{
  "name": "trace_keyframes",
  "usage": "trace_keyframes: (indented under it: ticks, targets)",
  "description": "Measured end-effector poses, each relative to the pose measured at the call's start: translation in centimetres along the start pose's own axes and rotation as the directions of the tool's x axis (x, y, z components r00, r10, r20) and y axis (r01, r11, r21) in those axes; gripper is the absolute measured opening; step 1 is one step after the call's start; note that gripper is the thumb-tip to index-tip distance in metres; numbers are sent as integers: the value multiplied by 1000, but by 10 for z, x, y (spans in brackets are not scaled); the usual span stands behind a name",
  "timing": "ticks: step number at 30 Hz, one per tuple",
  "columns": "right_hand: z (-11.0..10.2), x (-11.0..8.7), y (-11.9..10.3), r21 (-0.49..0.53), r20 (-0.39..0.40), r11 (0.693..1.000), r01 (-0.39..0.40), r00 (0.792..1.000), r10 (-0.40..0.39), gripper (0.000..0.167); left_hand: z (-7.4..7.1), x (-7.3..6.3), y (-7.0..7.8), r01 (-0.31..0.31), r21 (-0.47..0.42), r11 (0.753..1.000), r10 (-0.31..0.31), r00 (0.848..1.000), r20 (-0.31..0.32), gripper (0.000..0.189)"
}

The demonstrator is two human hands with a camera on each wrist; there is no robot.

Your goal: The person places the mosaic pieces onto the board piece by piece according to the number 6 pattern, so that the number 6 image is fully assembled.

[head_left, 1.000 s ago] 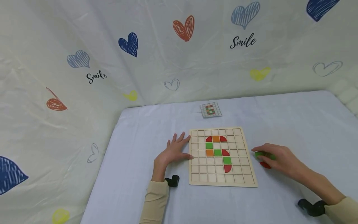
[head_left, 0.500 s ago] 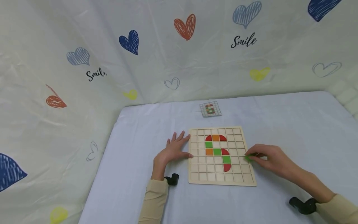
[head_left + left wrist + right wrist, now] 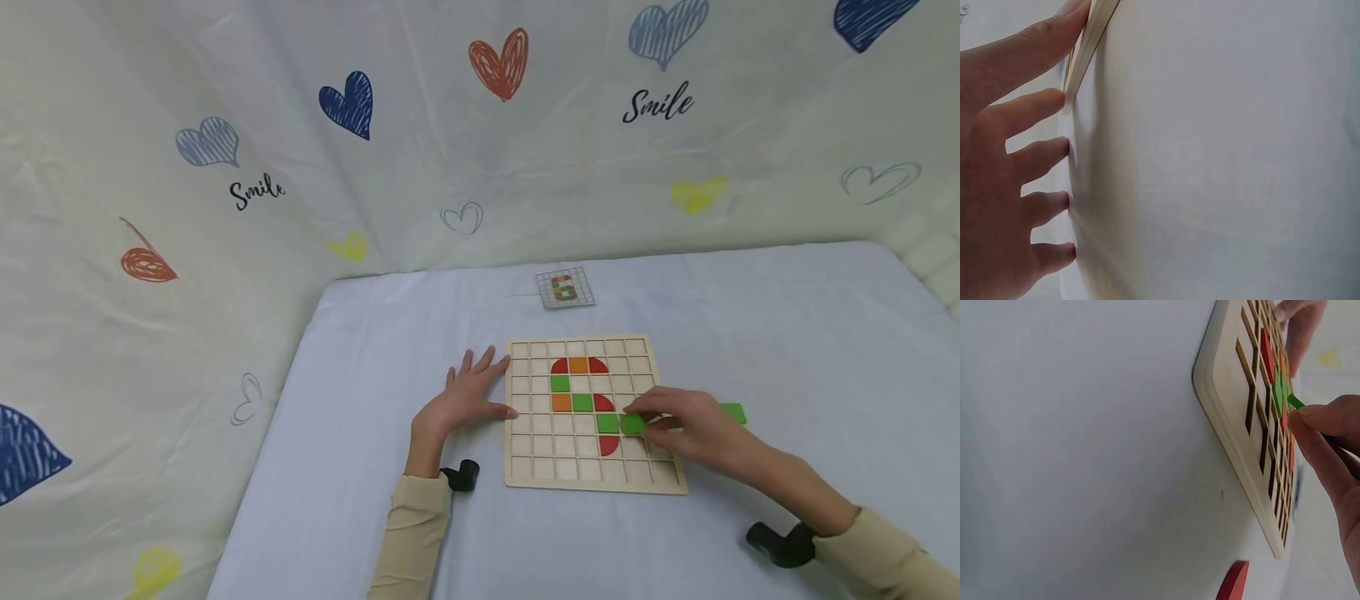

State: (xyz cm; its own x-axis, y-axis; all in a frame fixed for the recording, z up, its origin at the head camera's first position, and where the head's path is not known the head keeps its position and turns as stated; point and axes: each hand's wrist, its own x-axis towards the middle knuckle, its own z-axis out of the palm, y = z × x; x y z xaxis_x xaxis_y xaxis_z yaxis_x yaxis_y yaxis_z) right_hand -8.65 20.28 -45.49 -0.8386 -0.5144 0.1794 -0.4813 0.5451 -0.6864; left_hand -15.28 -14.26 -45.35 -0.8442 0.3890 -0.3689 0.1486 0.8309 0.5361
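A wooden grid board [image 3: 553, 468] lies on the white-covered table, with red, orange and green tiles set in several of its cells. My right hand [image 3: 693, 425] pinches a green square tile [image 3: 633, 425] between thumb and fingers over the board, just right of a green tile [image 3: 607, 423] seated in a cell. In the right wrist view the held tile [image 3: 1295, 401] is tilted above the grid. My left hand [image 3: 461, 402] is spread out at the board's left side, thumb and index fingertips against its edge; its other fingertips rest on the cloth in the left wrist view.
Partly behind my right hand, another green tile [image 3: 733, 413] lies on the table. A red rounded tile [image 3: 1233, 582] shows in the right wrist view. A small card [image 3: 565, 288] printed with a coloured grid pattern lies beyond the board.
My right hand has moved left from the loose tiles beside the board, carrying a green tile over the grid. The left hand has stayed at the board's edge.
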Motion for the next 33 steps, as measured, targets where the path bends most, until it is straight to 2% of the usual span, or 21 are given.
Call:
trace_keyframes:
  ticks: [4,11,17,33]
  targets:
    - [4,4,-6,11,32,1000,-4,999,4,36,0,0,1,-4,-6,1000,4,1000,-3,90]
    - [14,11,-13,-42,32,996,73,997,-72,30,1,2,-1,-1,8,1000,1,1000,-4,90]
    - [22,15,-16,-68,47,994,81,996,-77,27,1,2,0,0,12,1000,0,1000,-5,91]
    - [38,27,-24,-128,154,991,36,988,-16,25,1,1,0,0,-12,1000,0,1000,-1,90]
